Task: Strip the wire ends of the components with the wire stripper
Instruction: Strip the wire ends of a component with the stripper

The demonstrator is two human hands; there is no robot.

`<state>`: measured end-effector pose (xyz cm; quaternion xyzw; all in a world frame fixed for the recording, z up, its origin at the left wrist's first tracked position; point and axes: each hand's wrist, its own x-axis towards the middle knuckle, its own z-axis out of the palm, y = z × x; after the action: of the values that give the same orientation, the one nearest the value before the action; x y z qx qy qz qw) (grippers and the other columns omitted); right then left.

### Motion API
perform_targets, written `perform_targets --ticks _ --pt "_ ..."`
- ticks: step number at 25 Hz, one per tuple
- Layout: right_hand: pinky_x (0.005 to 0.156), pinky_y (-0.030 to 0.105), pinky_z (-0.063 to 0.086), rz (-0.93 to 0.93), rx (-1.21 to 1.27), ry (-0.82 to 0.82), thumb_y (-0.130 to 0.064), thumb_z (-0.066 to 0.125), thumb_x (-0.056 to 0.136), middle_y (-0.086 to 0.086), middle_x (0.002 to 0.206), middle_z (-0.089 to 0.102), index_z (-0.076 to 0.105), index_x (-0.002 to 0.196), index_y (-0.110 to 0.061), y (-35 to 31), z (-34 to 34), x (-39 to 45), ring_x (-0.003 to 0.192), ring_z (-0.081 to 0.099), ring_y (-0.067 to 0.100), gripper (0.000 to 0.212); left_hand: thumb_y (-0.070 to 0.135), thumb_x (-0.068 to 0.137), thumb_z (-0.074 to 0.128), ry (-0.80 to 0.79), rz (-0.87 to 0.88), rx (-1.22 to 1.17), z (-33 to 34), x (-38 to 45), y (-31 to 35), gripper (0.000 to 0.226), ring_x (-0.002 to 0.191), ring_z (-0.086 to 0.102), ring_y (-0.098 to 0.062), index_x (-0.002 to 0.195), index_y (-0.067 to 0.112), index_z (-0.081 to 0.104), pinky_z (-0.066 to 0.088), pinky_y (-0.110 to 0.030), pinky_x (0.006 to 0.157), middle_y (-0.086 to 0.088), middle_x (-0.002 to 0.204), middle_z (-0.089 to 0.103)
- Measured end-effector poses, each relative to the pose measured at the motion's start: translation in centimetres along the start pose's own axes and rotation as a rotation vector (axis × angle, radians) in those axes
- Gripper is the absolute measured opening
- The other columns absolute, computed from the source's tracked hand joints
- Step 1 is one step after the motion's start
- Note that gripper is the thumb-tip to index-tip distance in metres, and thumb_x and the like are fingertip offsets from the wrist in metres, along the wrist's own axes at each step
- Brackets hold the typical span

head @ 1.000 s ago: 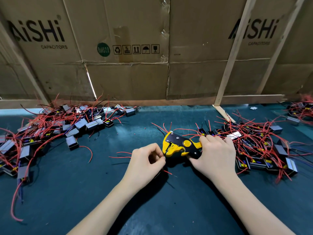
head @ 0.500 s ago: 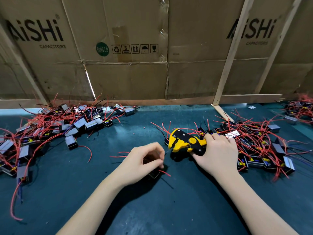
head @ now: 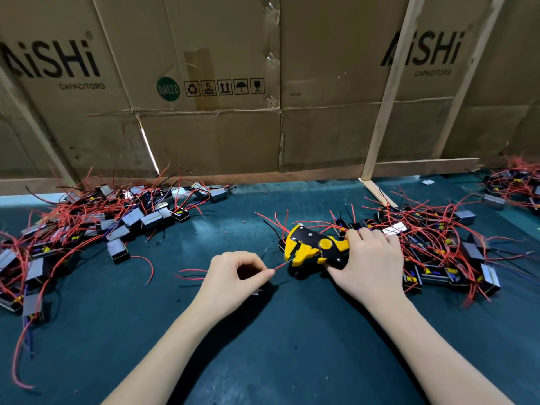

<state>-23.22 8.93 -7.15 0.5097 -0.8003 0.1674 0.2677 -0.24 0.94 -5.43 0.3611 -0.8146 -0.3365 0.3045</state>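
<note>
I am seeing my two bare forearms coming in from the near edge, no sleeves, watch or rings showing; left hand (head: 233, 276) and right hand (head: 368, 264) are ungloved.

component piles (head: 87, 229) left and right (head: 438, 252) on table (head: 277, 331), wire stripper (head: 315, 248) between

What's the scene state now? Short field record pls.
left hand: left hand pinches a red wire at its fingers
right hand: right hand grips the wire stripper handles
wire end: at the stripper's yellow head, bare tip showing
component: mostly hidden under left hand
left pile: components with red wires
right pile: more components behind right hand
surface: dark green mat
backdrop: cardboard boxes
</note>
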Motion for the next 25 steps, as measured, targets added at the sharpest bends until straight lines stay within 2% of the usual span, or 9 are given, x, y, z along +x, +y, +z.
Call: perform_targets --ticks 3,11,13,15,18,25 --pt "0.073 0.040 0.041 -0.022 -0.014 0.009 -0.051 0.078 0.057 0.010 0.075 0.063 0.063 0.078 -0.008 -0.6 0.0 0.0 0.075 0.060 0.032 0.050 0.020 0.082 0.076 0.034 -0.019 0.031 0.4 -0.1 0.1 0.021 0.061 0.062 -0.011 0.063 0.017 0.068 0.050 -0.026 0.065 0.005 0.062 0.068" --pt "0.071 0.039 0.041 -0.040 -0.022 -0.001 -0.051 0.079 0.055 0.007 0.071 0.063 0.062 0.073 -0.010 -0.9 -0.3 0.0 0.069 0.060 0.030 0.048 0.018 0.081 0.074 0.043 -0.067 0.017 1.2 -0.2 0.1 0.030 0.052 0.047 -0.002 0.055 0.019 0.059 0.039 -0.016 0.055 0.006 0.054 0.058" --pt "0.070 0.039 0.041 -0.042 -0.028 0.001 -0.051 0.080 0.054 0.007 0.068 0.062 0.061 0.070 -0.010 -1.0 -0.3 0.0 0.066 0.060 0.029 0.048 0.019 0.081 0.074 0.036 -0.093 0.010 1.3 -0.1 0.1 0.031 0.051 0.047 -0.003 0.054 0.020 0.059 0.039 -0.018 0.055 0.003 0.054 0.060" --pt "0.070 0.039 0.041 -0.035 -0.041 -0.003 -0.050 0.081 0.053 0.007 0.067 0.062 0.061 0.070 -0.010 -1.1 -0.4 -0.1 0.065 0.059 0.029 0.048 0.019 0.082 0.073 0.026 -0.135 -0.025 1.2 0.0 0.1 0.030 0.053 0.055 -0.012 0.054 0.020 0.063 0.045 -0.026 0.059 -0.001 0.057 0.065" --pt "0.071 0.039 0.042 -0.017 -0.065 -0.005 -0.050 0.080 0.055 0.008 0.071 0.063 0.062 0.074 -0.008 -1.3 -0.4 -0.1 0.068 0.059 0.030 0.049 0.019 0.083 0.072 0.012 -0.156 -0.083 1.0 0.0 0.2 0.028 0.068 0.065 -0.026 0.056 0.022 0.067 0.051 -0.033 0.067 -0.003 0.062 0.068" --pt "0.071 0.039 0.041 -0.037 -0.055 -0.015 -0.049 0.080 0.055 0.009 0.071 0.062 0.062 0.075 -0.008 -1.6 -0.4 -0.2 0.068 0.059 0.030 0.049 0.017 0.082 0.072 0.017 -0.175 -0.062 1.4 -0.1 0.6 0.027 0.064 0.066 -0.024 0.056 0.019 0.067 0.052 -0.033 0.064 -0.003 0.059 0.068"
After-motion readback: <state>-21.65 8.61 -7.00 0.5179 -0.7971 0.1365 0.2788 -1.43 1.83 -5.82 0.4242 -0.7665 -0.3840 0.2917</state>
